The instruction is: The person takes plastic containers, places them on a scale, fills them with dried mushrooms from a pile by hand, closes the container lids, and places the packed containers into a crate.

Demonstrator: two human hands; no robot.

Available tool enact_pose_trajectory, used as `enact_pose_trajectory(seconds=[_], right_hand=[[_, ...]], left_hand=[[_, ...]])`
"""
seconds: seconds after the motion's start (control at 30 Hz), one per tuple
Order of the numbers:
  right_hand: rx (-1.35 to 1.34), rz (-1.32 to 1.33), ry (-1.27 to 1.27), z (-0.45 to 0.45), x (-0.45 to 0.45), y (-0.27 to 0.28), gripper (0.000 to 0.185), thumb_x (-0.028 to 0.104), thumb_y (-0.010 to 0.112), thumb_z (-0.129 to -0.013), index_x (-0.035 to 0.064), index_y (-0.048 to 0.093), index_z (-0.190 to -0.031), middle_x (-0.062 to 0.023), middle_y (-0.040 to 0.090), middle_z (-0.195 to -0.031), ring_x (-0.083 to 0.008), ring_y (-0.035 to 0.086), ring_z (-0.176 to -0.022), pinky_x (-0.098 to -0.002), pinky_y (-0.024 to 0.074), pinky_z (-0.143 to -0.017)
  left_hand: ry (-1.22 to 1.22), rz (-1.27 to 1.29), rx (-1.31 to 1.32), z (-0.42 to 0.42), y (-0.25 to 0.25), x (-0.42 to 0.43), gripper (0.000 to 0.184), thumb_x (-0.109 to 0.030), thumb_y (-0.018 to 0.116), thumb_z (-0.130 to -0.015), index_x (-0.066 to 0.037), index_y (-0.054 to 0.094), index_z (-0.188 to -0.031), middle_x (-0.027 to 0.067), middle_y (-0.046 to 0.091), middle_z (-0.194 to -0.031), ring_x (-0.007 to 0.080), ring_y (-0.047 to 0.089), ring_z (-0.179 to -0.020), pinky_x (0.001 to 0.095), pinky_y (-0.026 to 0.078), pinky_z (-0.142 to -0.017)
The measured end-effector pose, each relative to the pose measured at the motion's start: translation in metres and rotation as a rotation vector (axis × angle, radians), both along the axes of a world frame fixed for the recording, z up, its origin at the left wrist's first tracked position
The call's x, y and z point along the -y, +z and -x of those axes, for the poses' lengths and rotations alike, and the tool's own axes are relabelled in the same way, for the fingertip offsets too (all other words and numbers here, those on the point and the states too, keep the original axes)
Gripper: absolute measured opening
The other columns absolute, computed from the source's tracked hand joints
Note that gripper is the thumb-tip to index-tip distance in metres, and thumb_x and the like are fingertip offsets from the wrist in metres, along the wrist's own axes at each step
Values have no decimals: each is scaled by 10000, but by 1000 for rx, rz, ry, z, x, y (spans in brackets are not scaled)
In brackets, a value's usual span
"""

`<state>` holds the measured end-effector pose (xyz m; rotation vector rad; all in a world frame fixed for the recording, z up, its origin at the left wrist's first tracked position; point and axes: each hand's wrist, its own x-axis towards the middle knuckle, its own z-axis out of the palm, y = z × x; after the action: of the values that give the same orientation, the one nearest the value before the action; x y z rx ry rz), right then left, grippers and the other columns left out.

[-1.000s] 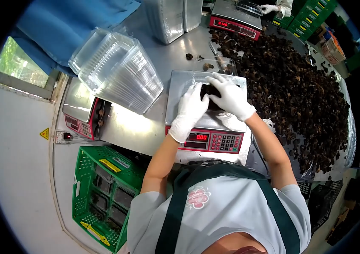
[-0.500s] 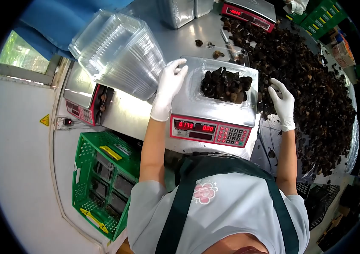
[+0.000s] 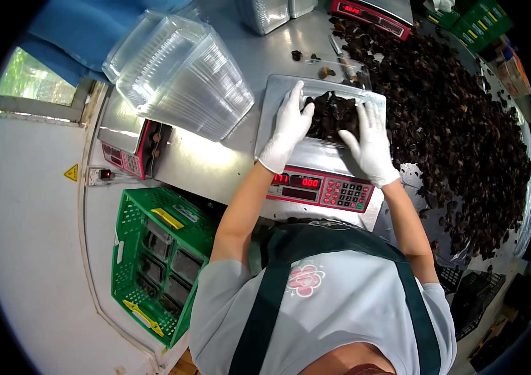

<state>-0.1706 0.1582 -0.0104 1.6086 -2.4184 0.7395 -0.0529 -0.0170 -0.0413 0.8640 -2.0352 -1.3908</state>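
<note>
A clear plastic tray filled with dark wood ear mushrooms (image 3: 329,119) sits on the metal plate of a red-framed digital scale (image 3: 325,190). My left hand (image 3: 288,128), in a white glove, is at the tray's left side with its fingers stretched out. On the opposite side, my gloved right hand (image 3: 372,147) has its fingers extended and thumb spread, resting at the tray's right edge and over some mushrooms. Most of the tray's rim is hidden by the hands. The scale's left digits are partly covered by my left wrist.
A large heap of loose wood ears (image 3: 459,137) spreads across the right of the table. Stacked clear trays (image 3: 184,75) lean at the upper left. A green crate (image 3: 165,209) with filled boxes stands lower left. Other scales (image 3: 372,22) stand at the back and left.
Both hands have moved inward from either side of the scale to the filled tray. The camera view has shifted slightly.
</note>
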Motion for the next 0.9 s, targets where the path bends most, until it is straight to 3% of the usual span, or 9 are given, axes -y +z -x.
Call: enact_pose_trajectory(seconds=[0.03, 0.2, 0.27, 0.33, 0.5, 0.7, 0.73, 0.83, 0.9], right_hand=[[-81, -39, -5, -4, 4, 2, 714, 479, 587, -861, -35, 430, -1330, -285, 417, -1364, -437, 355, -1295, -487, 254, -1090], [-121, -127, 123, -12, 14, 19, 710, 524, 524, -877, -13, 432, -1331, -257, 454, -1331, -389, 398, -1284, -472, 296, -1084], [-22, -133, 194, 0, 19, 17, 691, 477, 551, -883, -18, 414, -1346, -260, 415, -1368, -388, 372, -1305, -462, 278, -1094], [12, -129, 219, 12, 17, 17, 720, 473, 589, -866, -11, 397, -1363, -243, 405, -1388, -363, 357, -1325, -440, 284, -1100], [330, 124, 234, 35, -8, 41, 722, 445, 657, -826, 31, 416, -1366, -226, 386, -1420, -348, 354, -1337, -407, 303, -1095], [703, 265, -127, 63, -41, 29, 452, 334, 620, -900, 53, 567, -1250, -159, 615, -1205, -273, 589, -1110, -366, 457, -949], [789, 213, -178, 64, -45, 28, 515, 337, 692, -843, 68, 560, -1262, -148, 580, -1261, -257, 582, -1112, -363, 464, -943], [408, 59, 2, 56, -56, 30, 721, 339, 805, -697, 90, 511, -1307, -136, 462, -1386, -296, 464, -1250, -393, 410, -1021], [318, 1, 41, 42, -49, 27, 831, 373, 821, -648, 59, 463, -1330, -201, 414, -1407, -358, 401, -1291, -438, 348, -1065]], left_hand=[[56, 116, 73, -4, 21, -15, 535, 15, 556, -862, -74, 425, -1373, 152, 402, -1414, 271, 456, -1270, 353, 394, -1047], [71, 70, -34, -20, -6, -31, 604, 152, 434, -843, -78, 389, -1399, 162, 439, -1351, 258, 454, -1273, 334, 377, -1065], [105, -6, -111, -24, -10, -36, 620, 96, 500, -832, -78, 357, -1409, 189, 464, -1349, 293, 497, -1227, 338, 414, -1018], [74, -235, -159, -25, 10, -32, 640, 90, 506, -862, -22, 263, -1443, 216, 382, -1415, 275, 403, -1306, 348, 338, -1087], [139, -393, -200, -14, 30, 6, 635, -96, 599, -873, 5, 297, -1422, 231, 352, -1438, 288, 370, -1331, 353, 331, -1080], [74, -637, -375, 8, 29, 50, 638, -218, 612, -883, -1, 321, -1409, 171, 457, -1322, 256, 481, -1191, 399, 376, -1033], [71, -636, -376, 9, 30, 52, 638, -218, 612, -883, -1, 321, -1409, 171, 457, -1322, 256, 481, -1191, 399, 376, -1033], [46, -657, -415, 8, 37, 56, 633, -266, 602, -899, -23, 325, -1414, 161, 469, -1328, 265, 498, -1175, 404, 393, -1005], [58, -644, -440, 5, 46, 49, 633, -279, 598, -901, -27, 327, -1415, 161, 463, -1341, 263, 499, -1173, 405, 393, -1002]])
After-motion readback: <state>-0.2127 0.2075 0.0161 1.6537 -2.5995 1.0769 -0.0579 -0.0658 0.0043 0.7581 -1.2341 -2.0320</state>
